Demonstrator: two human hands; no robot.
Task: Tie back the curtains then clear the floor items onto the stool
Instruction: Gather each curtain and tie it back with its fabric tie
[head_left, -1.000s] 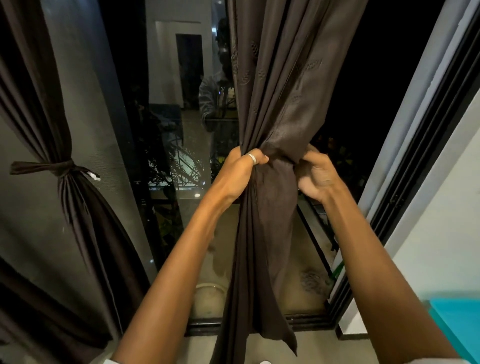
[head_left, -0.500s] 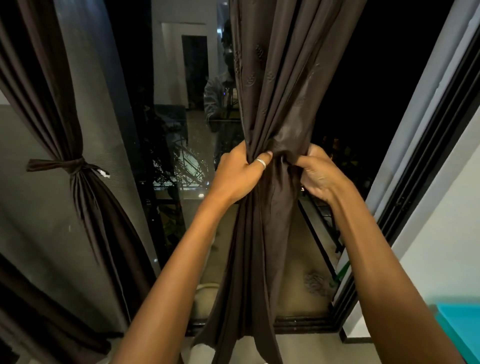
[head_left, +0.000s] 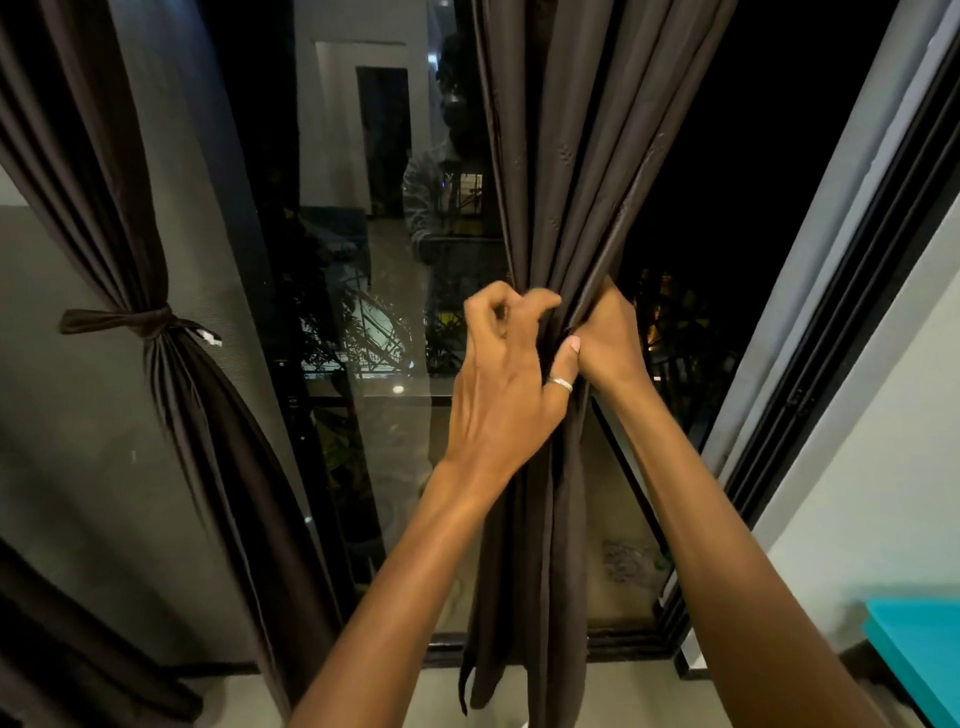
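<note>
curtain bunched between both hands (right hand, left hand)

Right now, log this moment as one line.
left dark curtain: tied | middle dark brown curtain: bunched, untied | left hand, right hand: gripping it

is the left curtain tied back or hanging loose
Tied back. The left curtain is cinched by a dark tie, its folds pinched there and flaring below.
</note>
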